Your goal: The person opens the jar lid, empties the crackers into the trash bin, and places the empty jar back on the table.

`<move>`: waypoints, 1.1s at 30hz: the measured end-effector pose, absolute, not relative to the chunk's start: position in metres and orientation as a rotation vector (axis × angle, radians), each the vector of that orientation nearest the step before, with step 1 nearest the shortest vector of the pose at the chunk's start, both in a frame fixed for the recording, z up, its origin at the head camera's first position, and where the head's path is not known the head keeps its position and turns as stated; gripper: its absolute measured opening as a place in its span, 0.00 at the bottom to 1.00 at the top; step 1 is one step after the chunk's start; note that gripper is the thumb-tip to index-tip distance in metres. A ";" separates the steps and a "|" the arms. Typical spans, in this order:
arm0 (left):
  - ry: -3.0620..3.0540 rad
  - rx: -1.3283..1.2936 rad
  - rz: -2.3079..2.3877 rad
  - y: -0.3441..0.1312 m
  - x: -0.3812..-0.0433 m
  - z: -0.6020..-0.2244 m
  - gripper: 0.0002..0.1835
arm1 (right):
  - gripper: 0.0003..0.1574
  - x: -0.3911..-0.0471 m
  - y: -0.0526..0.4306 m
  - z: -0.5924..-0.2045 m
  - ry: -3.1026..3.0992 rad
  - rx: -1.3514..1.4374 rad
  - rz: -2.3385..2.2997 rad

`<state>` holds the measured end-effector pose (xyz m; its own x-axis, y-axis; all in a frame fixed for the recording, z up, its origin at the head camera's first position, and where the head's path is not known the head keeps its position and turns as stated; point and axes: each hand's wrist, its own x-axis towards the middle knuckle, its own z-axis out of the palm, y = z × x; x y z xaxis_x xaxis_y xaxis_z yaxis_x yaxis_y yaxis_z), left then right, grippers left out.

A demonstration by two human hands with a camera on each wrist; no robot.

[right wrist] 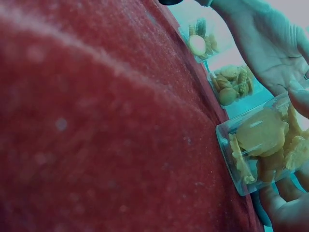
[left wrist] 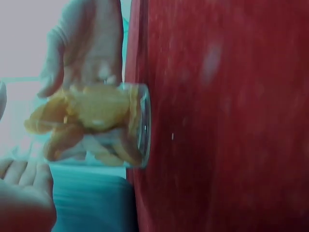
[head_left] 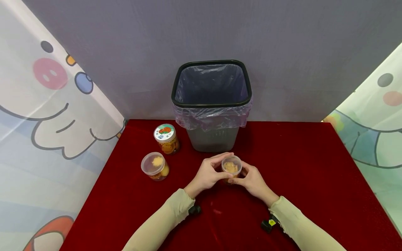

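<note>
Both hands hold a clear plastic jar [head_left: 231, 166] of golden-brown crackers between them, in front of the bin. My left hand [head_left: 208, 172] grips its left side, with the fingers round the far side and the thumb at the near side. My right hand [head_left: 255, 182] grips the right side, the thumb near the left thumb's tip. The jar stands upright, its base right at the red cloth in the left wrist view, where the crackers [left wrist: 99, 108] show through the wall. In the right wrist view the jar [right wrist: 263, 145] sits between the left palm and the right fingers.
A black-rimmed bin [head_left: 214, 137] with a clear liner stands behind the hands. To the left are a snack jar with a printed label [head_left: 165, 133] and another jar with a translucent top [head_left: 153, 164]. Red cloth [head_left: 301, 174] covers the table; a grey wall [head_left: 282, 52] rises behind.
</note>
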<state>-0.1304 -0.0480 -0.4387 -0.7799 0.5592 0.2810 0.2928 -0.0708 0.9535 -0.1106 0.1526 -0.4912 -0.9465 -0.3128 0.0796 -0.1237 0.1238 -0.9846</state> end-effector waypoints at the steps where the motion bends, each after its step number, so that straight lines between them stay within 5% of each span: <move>1: 1.994 0.920 1.966 -0.047 -0.129 -0.439 0.35 | 0.44 -0.110 0.153 -0.491 2.225 -0.439 -1.947; 16: 2.072 0.884 2.112 -0.039 -0.113 -0.437 0.35 | 0.38 -0.104 0.149 -0.463 2.215 -0.444 -1.913; 33: 1.833 1.072 1.852 -0.061 -0.156 -0.434 0.37 | 0.42 -0.106 0.150 -0.462 2.221 -0.444 -1.887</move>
